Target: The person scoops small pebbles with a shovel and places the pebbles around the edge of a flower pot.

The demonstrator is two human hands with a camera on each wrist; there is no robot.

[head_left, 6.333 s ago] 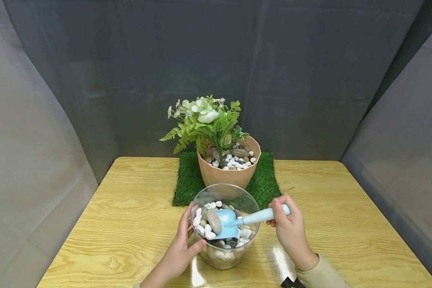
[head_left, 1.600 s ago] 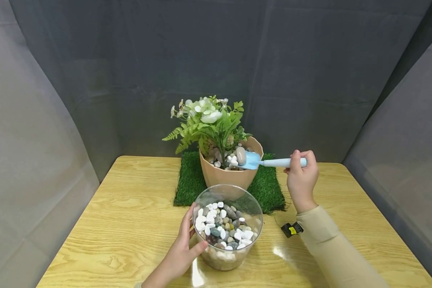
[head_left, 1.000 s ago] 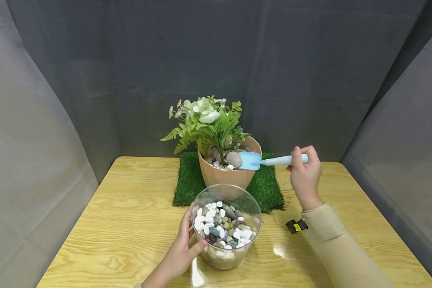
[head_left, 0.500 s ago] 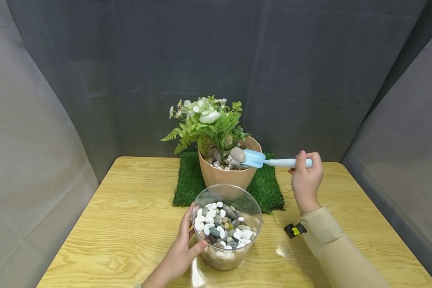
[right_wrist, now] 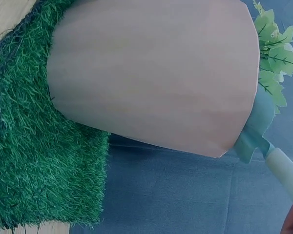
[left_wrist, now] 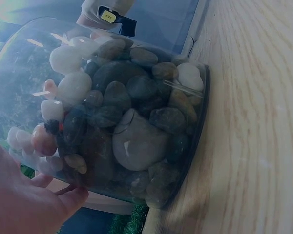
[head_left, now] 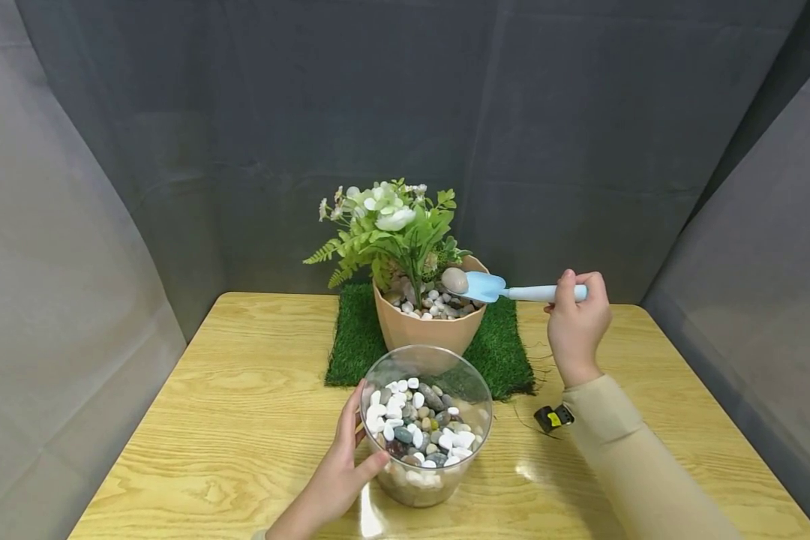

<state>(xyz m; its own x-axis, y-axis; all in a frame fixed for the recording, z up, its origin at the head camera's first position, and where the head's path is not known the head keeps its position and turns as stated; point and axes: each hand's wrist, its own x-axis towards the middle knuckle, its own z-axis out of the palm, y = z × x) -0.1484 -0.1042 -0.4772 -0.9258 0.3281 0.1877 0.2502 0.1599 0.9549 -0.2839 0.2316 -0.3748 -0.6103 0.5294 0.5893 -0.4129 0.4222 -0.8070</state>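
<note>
In the head view my right hand (head_left: 579, 319) grips the handle of a small light-blue trowel (head_left: 482, 287). Its blade is over the right side of a peach flowerpot (head_left: 427, 330), and a large beige-grey stone (head_left: 455, 280) sits at the blade's tip. White and grey pebbles (head_left: 434, 303) cover the pot's inside, below a plant (head_left: 405, 232) with white flowers. My left hand (head_left: 337, 457) holds the left side of a clear container (head_left: 415, 487), thumb by the front rim. Mixed stones (left_wrist: 139, 141) show through its wall in the left wrist view.
The pot stands on a green turf mat (head_left: 351, 352) at the back of the wooden table (head_left: 243, 405). Dark cloth (head_left: 310, 112) hangs behind. A small black device (head_left: 553, 418) is at the right wrist.
The trowel has gone from the clear container to above the pot. White pebbles have left its blade; the large stone remains at the tip. Lately the blade has shifted slightly right and up.
</note>
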